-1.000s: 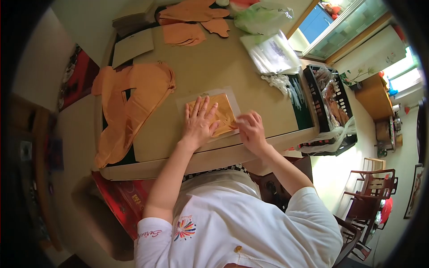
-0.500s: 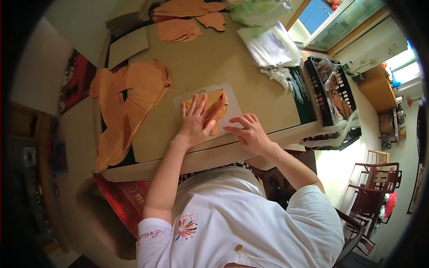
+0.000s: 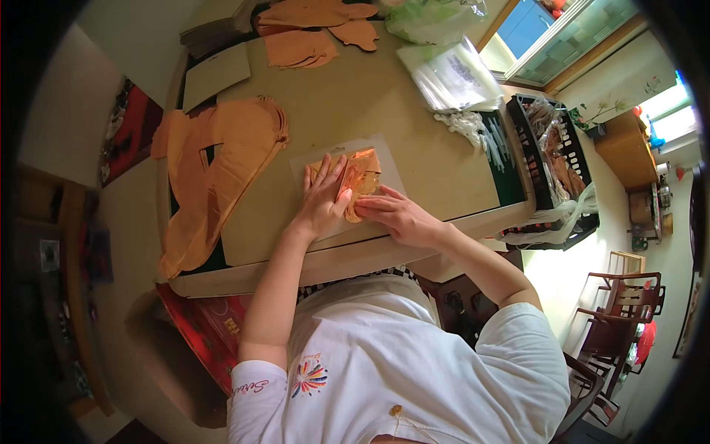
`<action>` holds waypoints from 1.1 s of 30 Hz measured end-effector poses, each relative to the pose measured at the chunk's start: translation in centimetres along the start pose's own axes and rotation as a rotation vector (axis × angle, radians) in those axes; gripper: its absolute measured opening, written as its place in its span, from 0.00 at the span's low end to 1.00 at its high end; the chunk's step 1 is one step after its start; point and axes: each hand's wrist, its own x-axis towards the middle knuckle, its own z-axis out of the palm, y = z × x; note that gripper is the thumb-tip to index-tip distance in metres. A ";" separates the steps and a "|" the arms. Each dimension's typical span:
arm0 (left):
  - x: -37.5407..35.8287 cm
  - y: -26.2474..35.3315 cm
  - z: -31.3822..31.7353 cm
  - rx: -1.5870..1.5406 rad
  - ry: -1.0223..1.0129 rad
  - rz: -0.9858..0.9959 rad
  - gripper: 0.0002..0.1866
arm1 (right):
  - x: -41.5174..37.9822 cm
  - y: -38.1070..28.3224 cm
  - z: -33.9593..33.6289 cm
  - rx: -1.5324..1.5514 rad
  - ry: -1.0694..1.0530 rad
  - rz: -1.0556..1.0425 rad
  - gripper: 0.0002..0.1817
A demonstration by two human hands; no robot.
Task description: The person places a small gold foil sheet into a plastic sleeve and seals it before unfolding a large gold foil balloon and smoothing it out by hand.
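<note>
A folded piece of shiny copper-orange foil sheet [image 3: 362,172] lies on a pale card [image 3: 390,164] near the table's front edge. Flat across its left part rests my left hand [image 3: 323,198], with fingers spread and the thumb on the foil. My right hand [image 3: 399,216] touches the lower right of the foil, its fingers stretched out side by side and its thumb not clearly visible. Part of the foil is hidden under both hands. To the left lies a stack of flat orange foil shapes [image 3: 244,144], probably uninflated foil balloons, hanging partly over the table edge.
More orange foil pieces [image 3: 299,49] lie at the back beside a grey card [image 3: 214,76]. At the back right are clear plastic sleeves [image 3: 455,78], a white tangle [image 3: 464,126] and thin pale straws [image 3: 498,144]. A black crate [image 3: 551,148] with wrapped foil stands beyond the table's right edge.
My right hand has moved left from the card's right side onto the foil, and its fingers have straightened. The foil's raised upper right fold now lies flatter. My left hand stays on the foil.
</note>
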 end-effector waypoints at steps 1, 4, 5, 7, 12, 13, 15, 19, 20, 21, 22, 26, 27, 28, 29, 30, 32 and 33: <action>0.0 0.1 0.0 -0.010 0.004 -0.003 0.31 | 0.2 -0.1 0.0 0.044 0.031 0.018 0.37; -0.1 0.3 -0.1 -0.021 -0.003 -0.015 0.31 | 0.0 -0.3 -1.3 -0.014 0.061 -0.015 0.34; -0.1 0.4 -0.2 -0.012 -0.014 -0.017 0.31 | -0.1 -0.3 -2.1 -0.065 0.060 -0.044 0.33; -0.1 0.4 -0.3 -0.004 -0.023 -0.021 0.31 | -0.6 -0.1 -3.4 -0.179 -0.015 -0.061 0.30; -0.1 0.4 -0.2 0.012 -0.029 -0.027 0.31 | -0.5 0.0 -3.0 -0.228 -0.087 -0.159 0.28; 0.0 0.3 -0.1 0.011 -0.025 -0.020 0.31 | -0.1 -0.1 -2.7 -0.243 -0.093 -0.178 0.28; 0.0 -0.1 0.1 0.014 -0.012 -0.008 0.31 | 0.5 -0.1 -2.0 -0.243 -0.076 -0.190 0.28; 0.0 -0.4 0.3 0.032 0.003 0.001 0.30 | 0.9 -0.3 -1.1 -0.121 -0.013 -0.115 0.28; 0.0 -0.6 0.5 0.019 0.017 0.005 0.30 | 1.0 -0.4 -1.1 -0.076 -0.002 -0.087 0.27; 0.0 -0.5 0.4 0.005 0.029 0.008 0.30 | 1.2 -0.2 -0.7 -0.029 0.060 -0.069 0.26; 0.0 -0.4 0.3 0.010 0.015 0.000 0.30 | 1.4 0.3 -0.2 0.018 0.121 -0.051 0.24; 0.0 -0.2 0.0 0.024 -0.025 -0.014 0.31 | 2.9 0.2 1.0 0.089 0.382 0.039 0.13; 0.0 -0.2 0.0 0.026 -0.030 -0.016 0.31 | 3.3 0.1 1.3 0.067 0.415 0.083 0.11; 0.0 -0.2 0.0 0.000 -0.021 -0.013 0.31 | 3.7 0.0 1.6 0.045 0.448 0.128 0.10; 0.0 0.0 -0.1 -0.027 -0.011 -0.010 0.32 | 4.0 0.0 1.8 0.021 0.482 0.172 0.08; 0.0 0.1 -0.1 -0.054 -0.001 -0.006 0.33 | 4.3 0.1 2.2 -0.009 0.489 0.190 0.09; 0.1 0.1 -0.2 -0.072 -0.005 -0.016 0.33 | 4.5 0.4 3.0 -0.068 0.504 0.228 0.10; 0.1 0.1 -0.2 -0.081 -0.007 -0.022 0.33 | 4.6 0.3 3.1 -0.104 0.491 0.217 0.11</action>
